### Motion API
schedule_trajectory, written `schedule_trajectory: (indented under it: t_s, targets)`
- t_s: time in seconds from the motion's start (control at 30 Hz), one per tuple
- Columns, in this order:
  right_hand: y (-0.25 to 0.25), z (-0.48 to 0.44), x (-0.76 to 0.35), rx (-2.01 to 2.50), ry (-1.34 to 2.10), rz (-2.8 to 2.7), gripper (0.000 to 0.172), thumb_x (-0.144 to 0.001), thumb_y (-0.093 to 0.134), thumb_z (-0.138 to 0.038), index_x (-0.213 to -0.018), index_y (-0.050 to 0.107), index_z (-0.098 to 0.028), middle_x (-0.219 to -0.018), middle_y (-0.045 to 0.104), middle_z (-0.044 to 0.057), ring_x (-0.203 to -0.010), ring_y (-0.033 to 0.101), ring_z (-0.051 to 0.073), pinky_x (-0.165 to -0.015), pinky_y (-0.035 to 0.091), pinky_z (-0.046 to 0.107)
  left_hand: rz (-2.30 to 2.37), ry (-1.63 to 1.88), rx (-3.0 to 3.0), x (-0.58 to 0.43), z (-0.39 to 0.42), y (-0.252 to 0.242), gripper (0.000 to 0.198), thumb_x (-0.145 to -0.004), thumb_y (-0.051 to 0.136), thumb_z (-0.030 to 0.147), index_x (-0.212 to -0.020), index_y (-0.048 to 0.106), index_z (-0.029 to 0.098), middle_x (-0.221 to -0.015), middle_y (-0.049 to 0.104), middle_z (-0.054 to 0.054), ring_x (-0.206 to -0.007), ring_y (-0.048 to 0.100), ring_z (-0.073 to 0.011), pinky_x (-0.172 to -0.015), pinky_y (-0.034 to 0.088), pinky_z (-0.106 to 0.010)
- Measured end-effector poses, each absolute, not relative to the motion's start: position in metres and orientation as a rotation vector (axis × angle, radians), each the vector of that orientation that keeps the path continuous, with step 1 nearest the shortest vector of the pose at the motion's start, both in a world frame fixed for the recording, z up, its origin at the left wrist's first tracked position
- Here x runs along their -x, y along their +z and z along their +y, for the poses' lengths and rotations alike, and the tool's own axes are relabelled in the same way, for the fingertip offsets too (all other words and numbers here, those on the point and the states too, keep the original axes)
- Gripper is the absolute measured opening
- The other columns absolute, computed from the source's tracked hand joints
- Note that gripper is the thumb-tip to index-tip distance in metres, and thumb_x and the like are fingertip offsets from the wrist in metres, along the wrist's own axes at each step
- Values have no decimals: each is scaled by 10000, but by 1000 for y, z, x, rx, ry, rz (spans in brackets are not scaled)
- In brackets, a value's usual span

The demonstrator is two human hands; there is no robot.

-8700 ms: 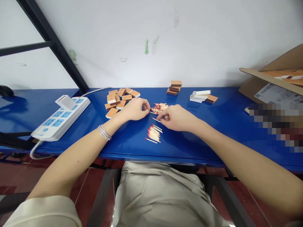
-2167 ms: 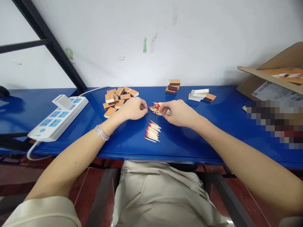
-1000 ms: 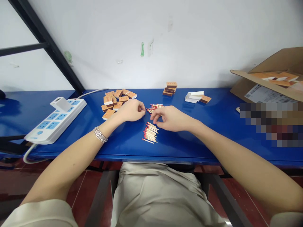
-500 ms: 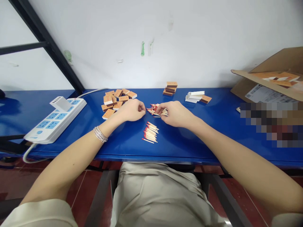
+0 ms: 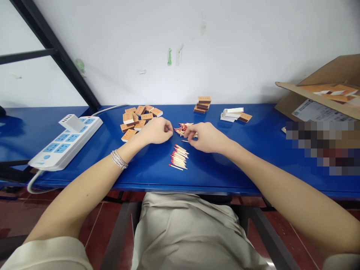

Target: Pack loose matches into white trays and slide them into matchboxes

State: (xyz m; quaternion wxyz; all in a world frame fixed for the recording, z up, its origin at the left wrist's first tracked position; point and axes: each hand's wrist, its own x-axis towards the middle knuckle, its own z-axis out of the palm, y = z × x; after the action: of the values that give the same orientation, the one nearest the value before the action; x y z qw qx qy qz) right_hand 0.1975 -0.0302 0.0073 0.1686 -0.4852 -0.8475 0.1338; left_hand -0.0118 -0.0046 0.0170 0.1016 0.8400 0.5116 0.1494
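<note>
My right hand (image 5: 206, 138) has its thumb and fingers closed on a single match (image 5: 185, 141), whose red head points left. Just behind the fingertips lies a loose heap of red-headed matches (image 5: 181, 128), partly hidden by the hand. Nearer the front edge, several matches lie side by side in a row (image 5: 179, 157), heads to the left. My left hand (image 5: 160, 130) rests on the blue table left of the heap, fingers curled together; whether something small is between them cannot be made out. Beside it is a pile of orange matchboxes (image 5: 140, 118), partly covered by that hand.
Stacked matchboxes (image 5: 203, 105) stand near the wall. White trays (image 5: 231, 114) lie beside another matchbox (image 5: 245, 117). An open cardboard box (image 5: 317, 103) holding matchboxes is at the right. A white power strip (image 5: 67, 144) with its cable lies at the left.
My right hand has moved slightly toward me and left, drawing one match away from the heap's near side. My left hand has stayed in place.
</note>
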Motion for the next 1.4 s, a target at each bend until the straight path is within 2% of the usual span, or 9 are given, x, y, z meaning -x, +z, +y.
schedule_trajectory:
  t_s: [0.2, 0.33, 0.57, 0.77, 1.4]
  targets:
    - [7, -37, -190, 1288, 599, -2377, 247, -677, 625, -90, -881, 715, -196, -781, 765, -37, -678, 659, 121, -702, 471, 219, 1489, 456, -2498, 12, -4, 16, 238, -711, 542, 184, -828, 749, 162, -762, 723, -36, -660, 618, -164, -631, 452, -287]
    - [8, -35, -191, 1252, 659, -2339, 234, -694, 633, -108, -890, 725, -198, -789, 770, -34, -714, 680, 122, -713, 486, 212, 1491, 450, -2503, 12, -4, 16, 240, -725, 542, 199, -841, 749, 167, -768, 722, -35, -665, 620, -166, -643, 458, -292]
    - [6, -20, -204, 1393, 390, -2243, 215, -719, 622, -100, -863, 747, -197, -864, 774, 9, -792, 708, 160, -721, 511, 238, 1536, 420, -2467, 11, -6, 19, 217, -712, 549, 199, -816, 737, 172, -795, 724, -39, -687, 625, -170, -659, 459, -299]
    - [4, -23, -199, 1380, 404, -2286, 246, -721, 610, -77, -888, 746, -196, -914, 778, 4, -884, 713, 161, -790, 517, 223, 1516, 431, -2480, 12, -4, 17, 228, -719, 545, 209, -828, 742, 173, -771, 717, -39, -666, 614, -166, -644, 455, -297]
    - [12, -31, -198, 1533, 366, -2398, 206, -693, 628, -134, -828, 766, -208, -851, 767, 38, -779, 680, 202, -688, 476, 272, 1514, 438, -2488, 13, -4, 16, 225, -722, 548, 208, -829, 745, 178, -781, 731, -40, -636, 609, -160, -640, 466, -294]
